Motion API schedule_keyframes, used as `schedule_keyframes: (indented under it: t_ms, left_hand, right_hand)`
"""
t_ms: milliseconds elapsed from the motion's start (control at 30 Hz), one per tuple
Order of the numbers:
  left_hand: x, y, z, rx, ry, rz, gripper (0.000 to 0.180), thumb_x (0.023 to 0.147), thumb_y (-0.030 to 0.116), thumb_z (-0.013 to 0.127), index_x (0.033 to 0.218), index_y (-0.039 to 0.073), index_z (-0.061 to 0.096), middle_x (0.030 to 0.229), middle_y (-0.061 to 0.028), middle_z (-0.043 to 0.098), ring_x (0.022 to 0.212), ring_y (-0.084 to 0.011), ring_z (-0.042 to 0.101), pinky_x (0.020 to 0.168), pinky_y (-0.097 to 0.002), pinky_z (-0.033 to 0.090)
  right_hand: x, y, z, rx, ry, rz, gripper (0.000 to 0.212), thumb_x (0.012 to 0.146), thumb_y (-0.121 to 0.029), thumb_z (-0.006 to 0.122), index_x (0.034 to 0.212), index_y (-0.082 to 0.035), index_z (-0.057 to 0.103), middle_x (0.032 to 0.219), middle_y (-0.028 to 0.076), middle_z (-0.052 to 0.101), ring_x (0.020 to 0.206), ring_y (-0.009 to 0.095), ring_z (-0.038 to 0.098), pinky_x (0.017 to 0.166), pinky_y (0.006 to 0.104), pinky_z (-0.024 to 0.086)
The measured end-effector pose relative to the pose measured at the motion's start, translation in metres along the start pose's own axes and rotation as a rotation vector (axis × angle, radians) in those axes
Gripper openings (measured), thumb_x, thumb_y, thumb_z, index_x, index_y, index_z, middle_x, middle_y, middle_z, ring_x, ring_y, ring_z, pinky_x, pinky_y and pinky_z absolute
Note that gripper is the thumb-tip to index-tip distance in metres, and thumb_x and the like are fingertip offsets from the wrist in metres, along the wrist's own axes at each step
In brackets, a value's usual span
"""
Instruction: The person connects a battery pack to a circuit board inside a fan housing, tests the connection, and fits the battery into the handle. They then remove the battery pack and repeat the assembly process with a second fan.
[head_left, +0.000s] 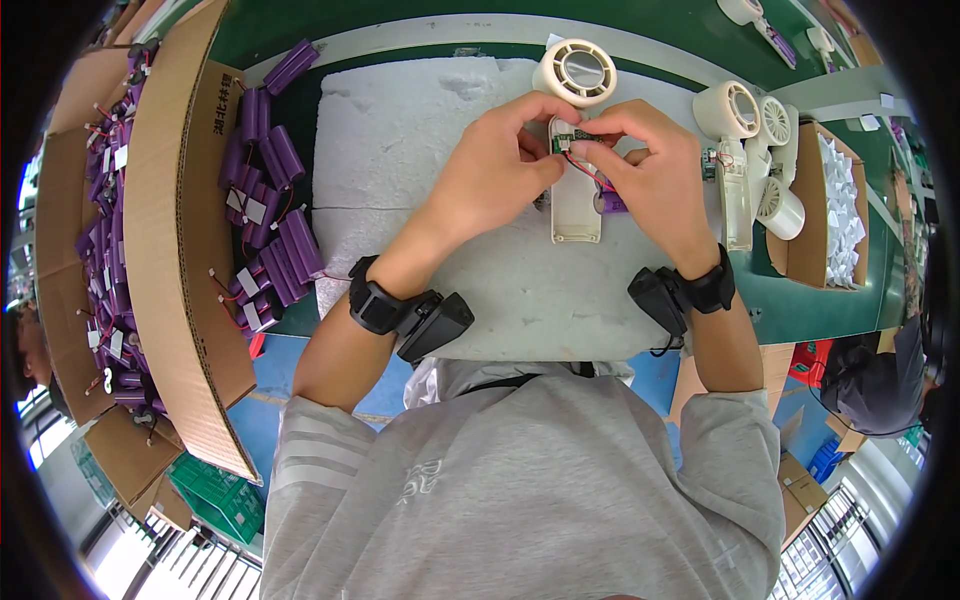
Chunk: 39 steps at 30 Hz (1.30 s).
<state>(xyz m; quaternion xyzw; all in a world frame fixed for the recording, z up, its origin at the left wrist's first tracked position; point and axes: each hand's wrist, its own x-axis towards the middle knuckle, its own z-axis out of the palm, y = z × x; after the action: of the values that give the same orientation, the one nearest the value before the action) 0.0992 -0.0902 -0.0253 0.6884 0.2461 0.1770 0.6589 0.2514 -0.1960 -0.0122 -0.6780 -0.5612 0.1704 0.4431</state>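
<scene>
A cream handheld fan [577, 215] lies on the foam pad with its handle shell opened and its round head [590, 72] at the far end. My left hand [500, 150] is closed around the upper left side of the handle, its fingertips at the edge of a small green circuit board [563, 138]. From the right, my right hand [650, 160] pinches at the same board with thumb and forefinger, which partly hide it. Red and black wires run from the board to a purple battery [610, 203], which sticks out beneath my right hand.
The pad is a white foam slab [400, 140] on a green table. Several purple batteries [280, 160] lie left, beside a cardboard box [190, 250] and another full of batteries. At the right are more fan parts [735, 190] and a small box [840, 215] of white pieces.
</scene>
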Motion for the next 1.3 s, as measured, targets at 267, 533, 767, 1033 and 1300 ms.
schedule_keyframes:
  t_ms: [267,533,767,1033,1300]
  left_hand:
    - [0.000,-0.001,0.002,0.080,0.036,0.012,0.032,0.075,0.003,0.064,0.107,0.006,0.059,0.079,-0.0066,0.062,0.069,-0.0147,0.061,0.066,-0.0297,0.051]
    - [0.002,-0.001,-0.003,0.015,0.005,0.015,0.034,0.077,0.003,0.064,0.111,0.006,0.062,0.081,-0.0073,0.064,0.069,-0.0143,0.062,0.065,-0.0300,0.051]
    - [0.005,0.003,-0.010,0.187,0.004,0.164,0.028,0.084,0.003,0.066,0.112,0.008,0.069,0.089,-0.0090,0.070,0.073,-0.0169,0.065,0.066,-0.0316,0.053]
    - [0.007,0.010,-0.013,0.316,-0.104,0.265,0.027,0.086,0.003,0.065,0.111,0.010,0.071,0.092,-0.0083,0.070,0.080,-0.0212,0.066,0.071,-0.0319,0.052]
    - [0.002,0.008,-0.016,0.240,-0.107,0.253,0.032,0.078,0.000,0.064,0.108,0.010,0.072,0.093,-0.0079,0.068,0.075,-0.0190,0.061,0.070,-0.0308,0.050]
  right_hand:
    - [-0.001,-0.002,0.002,-0.024,0.023,-0.011,0.017,0.078,-0.001,0.075,0.094,0.000,0.070,0.091,0.005,0.066,0.076,0.010,0.063,0.051,0.0209,0.048]
    - [0.000,-0.002,0.003,-0.057,0.023,-0.032,0.019,0.077,-0.001,0.075,0.095,0.000,0.070,0.090,0.006,0.066,0.073,0.010,0.063,0.051,0.0218,0.048]
    - [0.003,0.000,0.000,-0.090,0.109,-0.063,0.018,0.076,-0.004,0.077,0.090,0.001,0.067,0.086,0.008,0.066,0.070,0.013,0.063,0.056,0.0261,0.050]
    - [0.003,-0.005,-0.012,0.002,-0.158,0.181,0.015,0.080,-0.004,0.072,0.090,0.003,0.063,0.085,0.010,0.065,0.071,0.014,0.064,0.060,0.0271,0.051]
    - [-0.023,-0.035,-0.057,-0.305,-0.219,-0.121,0.014,0.080,-0.004,0.071,0.093,0.001,0.066,0.090,0.010,0.067,0.072,0.021,0.064,0.065,0.0293,0.052]
